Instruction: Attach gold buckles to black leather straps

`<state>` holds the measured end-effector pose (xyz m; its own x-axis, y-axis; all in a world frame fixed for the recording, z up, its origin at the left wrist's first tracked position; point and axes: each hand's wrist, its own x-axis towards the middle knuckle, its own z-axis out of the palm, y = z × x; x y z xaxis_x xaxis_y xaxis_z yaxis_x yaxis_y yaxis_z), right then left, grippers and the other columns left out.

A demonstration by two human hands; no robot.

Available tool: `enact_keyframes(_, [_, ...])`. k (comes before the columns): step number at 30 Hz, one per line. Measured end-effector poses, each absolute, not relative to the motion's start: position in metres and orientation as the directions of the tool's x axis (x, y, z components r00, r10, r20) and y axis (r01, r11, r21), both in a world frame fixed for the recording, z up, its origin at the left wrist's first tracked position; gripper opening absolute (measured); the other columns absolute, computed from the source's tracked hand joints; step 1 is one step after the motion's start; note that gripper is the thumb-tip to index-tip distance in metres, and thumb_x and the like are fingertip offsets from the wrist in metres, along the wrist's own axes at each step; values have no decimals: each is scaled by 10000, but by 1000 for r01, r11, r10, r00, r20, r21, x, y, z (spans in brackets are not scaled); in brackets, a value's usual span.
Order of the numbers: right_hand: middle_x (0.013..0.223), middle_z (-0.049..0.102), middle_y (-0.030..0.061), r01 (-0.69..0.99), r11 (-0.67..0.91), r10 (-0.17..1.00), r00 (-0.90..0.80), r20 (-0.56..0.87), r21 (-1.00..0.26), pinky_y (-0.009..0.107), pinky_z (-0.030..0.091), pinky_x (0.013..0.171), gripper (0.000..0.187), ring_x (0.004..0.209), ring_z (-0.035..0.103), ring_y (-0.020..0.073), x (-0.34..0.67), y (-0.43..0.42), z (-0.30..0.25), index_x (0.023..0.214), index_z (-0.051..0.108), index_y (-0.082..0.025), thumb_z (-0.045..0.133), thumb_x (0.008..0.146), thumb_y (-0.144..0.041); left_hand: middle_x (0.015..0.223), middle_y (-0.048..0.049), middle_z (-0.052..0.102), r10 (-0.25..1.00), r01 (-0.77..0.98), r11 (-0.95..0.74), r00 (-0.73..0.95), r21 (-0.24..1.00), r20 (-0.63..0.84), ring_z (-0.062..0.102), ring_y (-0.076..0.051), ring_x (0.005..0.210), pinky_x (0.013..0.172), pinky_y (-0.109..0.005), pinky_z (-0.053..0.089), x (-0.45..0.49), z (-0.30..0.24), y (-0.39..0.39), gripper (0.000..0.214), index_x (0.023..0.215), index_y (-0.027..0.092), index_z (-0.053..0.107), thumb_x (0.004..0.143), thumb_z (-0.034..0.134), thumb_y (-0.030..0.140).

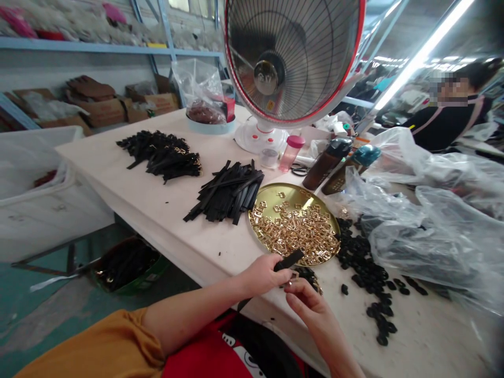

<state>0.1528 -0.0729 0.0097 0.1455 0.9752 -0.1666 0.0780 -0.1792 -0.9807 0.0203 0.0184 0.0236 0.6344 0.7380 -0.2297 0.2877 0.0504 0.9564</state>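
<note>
My left hand [262, 275] is closed around a black strap [290, 260], whose flat end sticks out toward the upper right. A small gold buckle [293, 278] sits between the fingertips of my two hands. My right hand [313, 304] pinches at this buckle with thumb and forefinger, close beside the left fingers. Just beyond is a round gold tray [264, 247] heaped with gold buckles [297, 226]. A few finished-looking black strap pieces with gold bits [311, 275] lie on the table, partly hidden behind my hands.
On the table [189, 247] lie a pile of black straps [228, 191], a heap of straps with gold hardware [161, 152], and scattered small black pieces [364, 268]. A round heater [293, 58], bottles [326, 163] and plastic bags [429, 236] stand behind. A person [449, 115] sits at right.
</note>
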Motion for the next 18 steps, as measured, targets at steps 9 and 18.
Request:
enact_keyframes(9, [710, 608, 2, -35, -184, 918, 351, -184, -982, 291, 458, 611, 238, 636, 539, 146, 156, -79, -7, 859, 635, -209, 688, 660, -328, 509, 79, 341, 477, 179, 359, 808, 916, -345, 287, -43, 393, 383, -187, 227, 18, 20, 9, 186, 705, 164, 427, 734, 486, 338])
enact_keyframes(18, [784, 634, -31, -648, -120, 746, 441, -499, -752, 176, 501, 533, 331, 565, 552, 65, 153, -71, -1, 830, 645, -241, 784, 531, -257, 606, 27, 501, 564, 360, -66, 783, 931, -262, 436, -80, 543, 521, -186, 322, 5, 19, 4, 276, 832, 149, 551, 845, 354, 343])
